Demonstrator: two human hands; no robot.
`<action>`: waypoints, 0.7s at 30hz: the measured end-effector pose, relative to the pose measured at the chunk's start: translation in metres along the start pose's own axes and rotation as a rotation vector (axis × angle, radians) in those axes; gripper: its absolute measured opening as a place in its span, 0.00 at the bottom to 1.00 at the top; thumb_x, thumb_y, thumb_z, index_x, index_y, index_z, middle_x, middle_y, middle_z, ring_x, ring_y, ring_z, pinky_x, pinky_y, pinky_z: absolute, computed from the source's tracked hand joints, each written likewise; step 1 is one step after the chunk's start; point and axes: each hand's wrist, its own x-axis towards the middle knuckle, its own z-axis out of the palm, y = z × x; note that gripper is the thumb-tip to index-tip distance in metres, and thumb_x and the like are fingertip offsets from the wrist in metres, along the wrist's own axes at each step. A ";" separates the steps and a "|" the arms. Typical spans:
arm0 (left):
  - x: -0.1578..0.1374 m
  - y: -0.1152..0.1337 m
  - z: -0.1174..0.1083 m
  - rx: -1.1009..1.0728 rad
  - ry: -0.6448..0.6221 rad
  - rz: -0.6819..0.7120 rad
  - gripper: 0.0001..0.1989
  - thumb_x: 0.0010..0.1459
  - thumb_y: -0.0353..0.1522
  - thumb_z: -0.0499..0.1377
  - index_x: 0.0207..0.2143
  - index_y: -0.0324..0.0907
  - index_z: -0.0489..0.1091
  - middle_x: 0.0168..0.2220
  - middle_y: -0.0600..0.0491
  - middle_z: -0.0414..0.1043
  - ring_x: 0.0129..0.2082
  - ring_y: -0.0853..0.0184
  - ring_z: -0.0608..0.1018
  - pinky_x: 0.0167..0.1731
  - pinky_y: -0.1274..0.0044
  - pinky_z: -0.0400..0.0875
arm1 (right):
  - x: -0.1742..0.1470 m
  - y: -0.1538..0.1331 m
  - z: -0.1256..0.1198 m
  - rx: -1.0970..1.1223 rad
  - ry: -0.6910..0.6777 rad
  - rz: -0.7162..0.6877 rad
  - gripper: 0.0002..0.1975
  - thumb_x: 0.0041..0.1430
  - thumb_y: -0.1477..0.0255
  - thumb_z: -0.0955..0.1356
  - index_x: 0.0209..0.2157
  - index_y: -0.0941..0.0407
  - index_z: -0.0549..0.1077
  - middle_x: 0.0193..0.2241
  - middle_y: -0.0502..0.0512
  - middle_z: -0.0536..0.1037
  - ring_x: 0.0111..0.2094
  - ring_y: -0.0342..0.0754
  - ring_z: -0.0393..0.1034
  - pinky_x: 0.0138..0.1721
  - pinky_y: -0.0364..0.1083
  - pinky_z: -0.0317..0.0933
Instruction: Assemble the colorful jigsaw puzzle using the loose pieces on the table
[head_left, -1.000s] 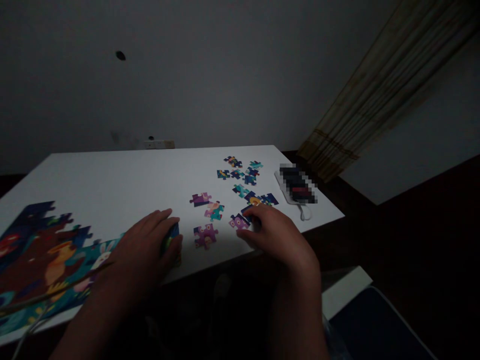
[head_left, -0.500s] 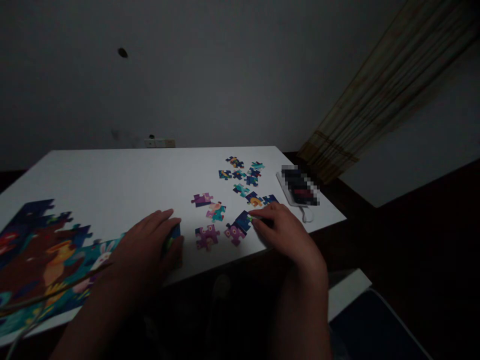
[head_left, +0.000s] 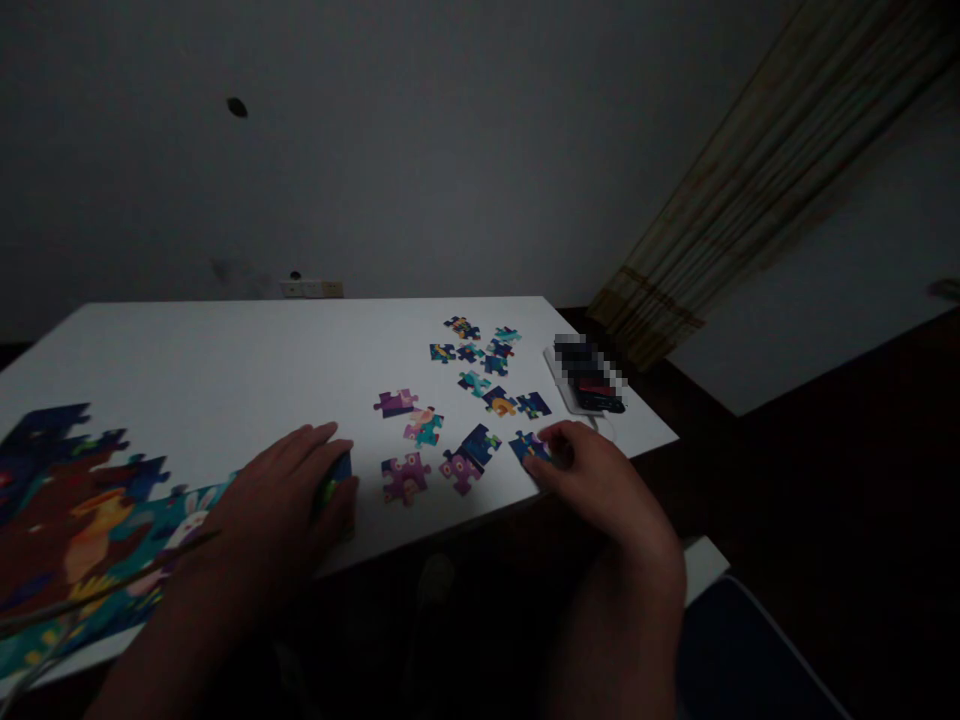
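A dim room with a grey wall behind a white table [head_left: 225, 350] that fills the left and middle of the view. To the right, a striped curtain [head_left: 750, 190] hangs at a slant beside the table's far corner.

On the table's near left edge lies a large part-built jigsaw [head_left: 67, 510] in dark blue, teal, brown and orange, its upper edge ragged with unfilled notches.

The person's left hand [head_left: 289, 495] rests palm down at the right end of that built section, near the table's front edge. Its fingers curl over a blue and green piece [head_left: 337, 470], of which only an edge shows; whether they clasp it or just press on it cannot be told.

The right hand [head_left: 600, 480] sits at the near right edge of the table, fingertips pinching a dark blue piece [head_left: 529, 447] that lies flat on the surface.

Between the hands lie loose pieces: a dark blue one [head_left: 480, 443], two purple ones [head_left: 403, 477] just left of it, and a pink and teal one [head_left: 422, 427]. Farther back, a cluster of small blue and teal pieces [head_left: 476, 350] is spread out. A blurred dark device [head_left: 589, 375] lies on the table's right edge.
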 end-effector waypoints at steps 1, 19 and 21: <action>0.001 0.000 -0.001 -0.001 -0.007 -0.003 0.28 0.71 0.49 0.54 0.63 0.46 0.79 0.71 0.40 0.76 0.72 0.41 0.74 0.73 0.44 0.69 | -0.001 0.000 0.000 0.004 -0.010 0.001 0.17 0.63 0.57 0.77 0.48 0.52 0.83 0.45 0.59 0.86 0.41 0.57 0.81 0.43 0.52 0.70; -0.001 0.000 -0.001 0.006 -0.002 0.011 0.28 0.72 0.49 0.54 0.62 0.46 0.80 0.70 0.41 0.77 0.71 0.40 0.76 0.72 0.44 0.71 | 0.004 -0.020 0.009 0.052 0.051 -0.106 0.17 0.78 0.63 0.63 0.52 0.53 0.81 0.48 0.62 0.87 0.48 0.58 0.81 0.47 0.53 0.68; -0.002 0.000 0.001 0.007 0.023 0.013 0.28 0.72 0.49 0.54 0.62 0.46 0.80 0.71 0.41 0.77 0.71 0.41 0.76 0.72 0.46 0.71 | 0.005 -0.023 0.011 0.039 0.037 -0.109 0.16 0.77 0.64 0.64 0.52 0.54 0.81 0.49 0.63 0.87 0.49 0.59 0.81 0.48 0.54 0.68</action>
